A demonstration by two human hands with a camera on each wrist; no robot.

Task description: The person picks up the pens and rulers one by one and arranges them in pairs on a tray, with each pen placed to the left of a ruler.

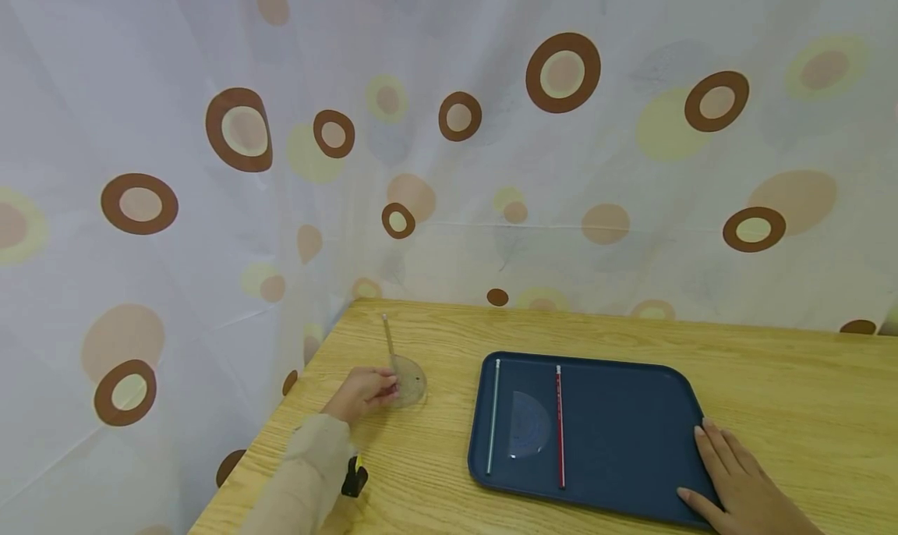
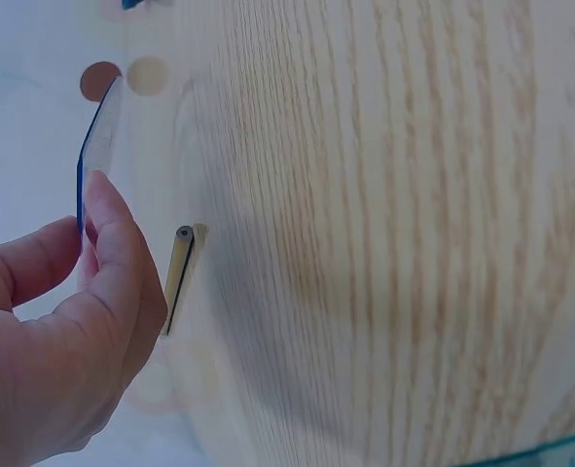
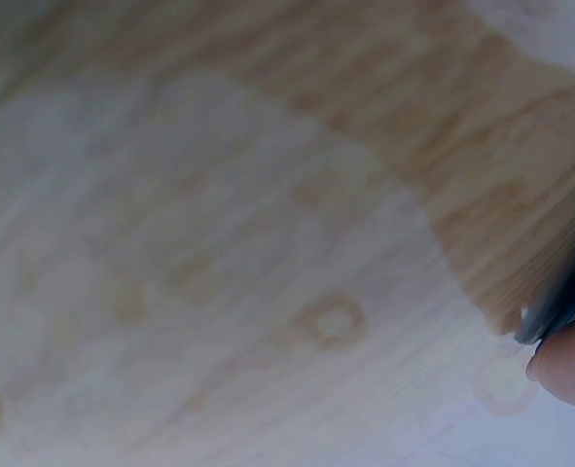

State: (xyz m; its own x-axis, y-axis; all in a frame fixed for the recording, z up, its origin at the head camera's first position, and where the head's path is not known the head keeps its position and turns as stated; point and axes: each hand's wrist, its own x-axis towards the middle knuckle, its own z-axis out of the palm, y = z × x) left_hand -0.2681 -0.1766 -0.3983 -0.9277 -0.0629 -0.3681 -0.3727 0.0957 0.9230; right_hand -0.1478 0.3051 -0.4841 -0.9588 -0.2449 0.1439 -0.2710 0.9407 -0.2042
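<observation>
My left hand [image 1: 365, 393] pinches a clear semicircular protractor [image 1: 412, 380] between thumb and fingers. In the left wrist view the protractor [image 2: 100, 136] is seen nearly edge-on, raised above the table. A light-coloured pencil [image 1: 389, 337] lies on the wood just beyond that hand; its end shows as a pencil [image 2: 179, 272] beside the fingers. My right hand [image 1: 740, 476] rests with straight fingers on the right rim of a dark blue tray [image 1: 631, 434]. On the tray lie a green pencil [image 1: 494, 418], a second clear protractor [image 1: 529, 426] and a red pencil [image 1: 560, 430].
The wooden table [image 1: 435, 457] reaches back to a patterned curtain [image 1: 449, 168], which also hangs along the left side. A small black and yellow object [image 1: 355, 476] shows beside the left sleeve [image 1: 309, 465].
</observation>
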